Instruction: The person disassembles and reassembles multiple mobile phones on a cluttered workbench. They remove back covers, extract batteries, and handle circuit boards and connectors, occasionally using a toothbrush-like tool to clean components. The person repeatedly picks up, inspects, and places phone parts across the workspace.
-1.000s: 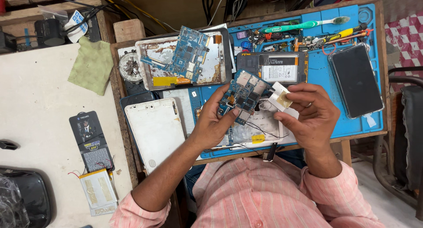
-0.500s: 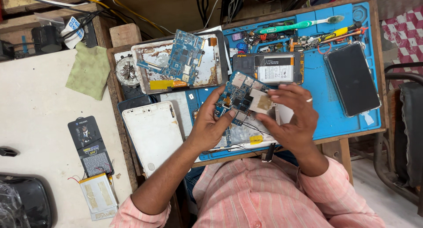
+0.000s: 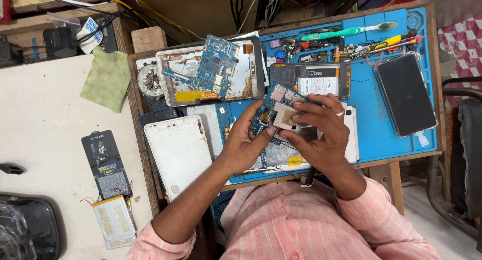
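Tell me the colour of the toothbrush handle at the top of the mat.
Green, with a white stripe: toothbrush, head view.

The person wears a pink shirt (image 3: 301,225) with thin stripes. Both sleeves are rolled up near the elbows. The arms are bare below them. The right hand (image 3: 321,132) has a silver ring (image 3: 341,112) on one finger. The left hand (image 3: 243,144) wears nothing.

Small wooden workbench (image 3: 391,162), white side table (image 3: 45,114), pale tiled floor (image 3: 427,210)
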